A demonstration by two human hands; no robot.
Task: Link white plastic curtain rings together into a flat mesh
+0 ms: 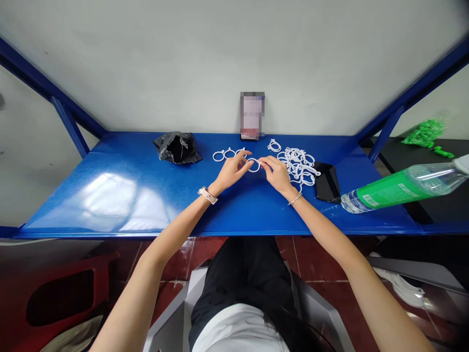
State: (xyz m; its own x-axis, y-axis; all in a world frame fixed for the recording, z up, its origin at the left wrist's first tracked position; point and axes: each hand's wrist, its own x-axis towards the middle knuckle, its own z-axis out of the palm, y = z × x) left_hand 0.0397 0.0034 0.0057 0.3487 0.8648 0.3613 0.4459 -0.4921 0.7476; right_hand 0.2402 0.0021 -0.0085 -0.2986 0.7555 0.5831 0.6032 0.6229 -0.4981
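Between my two hands is a white plastic ring (253, 170), gripped from both sides over the blue table. My left hand (231, 171) pinches its left edge with thumb and fingers. On the opposite edge, the closed fingertips of my right hand (275, 172) hold the same ring. Just beyond my left hand, a short row of white rings (219, 156) lies on the table, its right end partly behind my fingers. A heap of similar white rings (298, 164) spreads to the right of my right hand. One small group of rings (274, 145) lies apart, behind the heap.
A phone (252, 115) leans upright against the wall. An opened black plastic bag (178, 148) sits at the back left. Right of the heap lies a dark phone (327, 183), beside a green-labelled bottle (395, 188). Blue frame bars (71, 126) flank the table (234, 220).
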